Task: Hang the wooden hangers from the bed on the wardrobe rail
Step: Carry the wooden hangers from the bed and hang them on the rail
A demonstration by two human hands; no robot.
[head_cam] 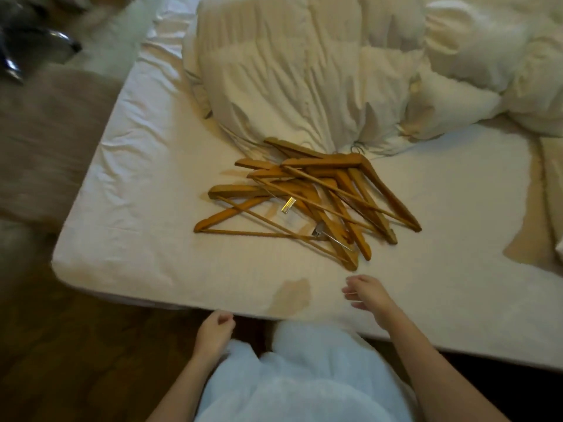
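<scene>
Nearest: person in a pale light-blue garment (307, 376) standing at the foot edge of the bed (146, 239), dark wood floor (76, 360) underneath

Left hand (213, 330) sits low just off the mattress edge, fingers curled in loosely toward the palm, holding nothing

Right hand (367, 295) is out over the white sheet, fingers spread and slightly bent, empty, just short of the nearest hanger tip, not touching it

Wooden hangers (313, 199) are all in one loose tangled pile on the sheet, mid-bed, lying flat and crossing over each other. Exact count can't be read from the overlap. A couple of metal clip parts (288, 205) glint inside the pile

Tan discoloured patch (291, 296) on the sheet near the foot edge, between the two hands

Behind the pile: crumpled cream duvet (289, 74), its bunched end touching the far side of the hangers. Pillows (487, 56) further right

Far left: beige upholstered surface (51, 132) beside the bed, dark blurred object (27, 47) at top corner, can't tell what it is
</scene>
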